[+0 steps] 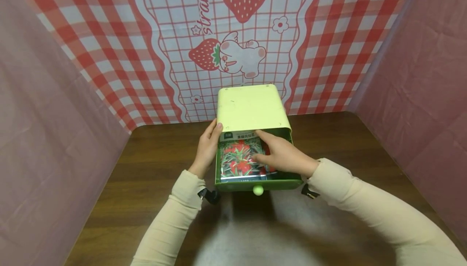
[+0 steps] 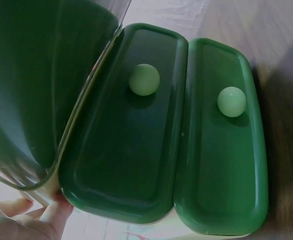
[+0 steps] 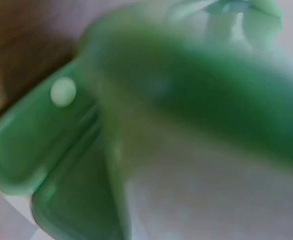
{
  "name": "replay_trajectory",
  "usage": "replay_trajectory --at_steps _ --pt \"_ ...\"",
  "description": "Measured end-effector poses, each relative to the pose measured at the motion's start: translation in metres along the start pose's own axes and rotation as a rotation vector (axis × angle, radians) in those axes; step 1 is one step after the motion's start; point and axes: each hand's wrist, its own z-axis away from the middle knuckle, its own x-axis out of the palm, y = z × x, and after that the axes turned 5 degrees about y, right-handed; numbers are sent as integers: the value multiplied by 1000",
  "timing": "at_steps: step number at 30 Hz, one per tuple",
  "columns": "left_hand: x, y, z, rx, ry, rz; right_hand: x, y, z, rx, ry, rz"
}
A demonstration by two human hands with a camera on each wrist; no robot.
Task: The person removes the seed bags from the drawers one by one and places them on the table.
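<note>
A small yellow-green drawer cabinet (image 1: 251, 106) stands on the table with its green top drawer (image 1: 240, 185) pulled out. In that drawer lies a seed packet (image 1: 238, 158) printed with red flowers, and another red-printed packet shows partly beneath my right hand. My left hand (image 1: 207, 148) rests against the cabinet's left side, fingertips near its top front corner; in the left wrist view its fingers show at the lower left. Over the drawer, my right hand (image 1: 286, 154) has thumb and fingers spread apart, the fingertips at the packet's right part. The drawer's blurred side fills much of the right wrist view.
Below the open drawer, two closed green drawers (image 2: 119, 150) carry round pale knobs (image 2: 231, 102). The brown wooden table (image 1: 157, 152) extends around the cabinet. A strawberry-print checked cloth (image 1: 175, 55) hangs behind, with pink cloth (image 1: 412, 75) at both sides.
</note>
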Motion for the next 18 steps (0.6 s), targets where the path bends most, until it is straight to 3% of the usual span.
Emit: replay_trajectory --at_steps 5,10,18 --pt "0 -5 -3 2 9 3 0 5 -1 63 24 -237" --pt "1 -6 -4 10 16 5 -1 10 -6 137 56 -344" --pt "1 -6 -3 18 18 2 -3 12 -12 281 -41 -526"
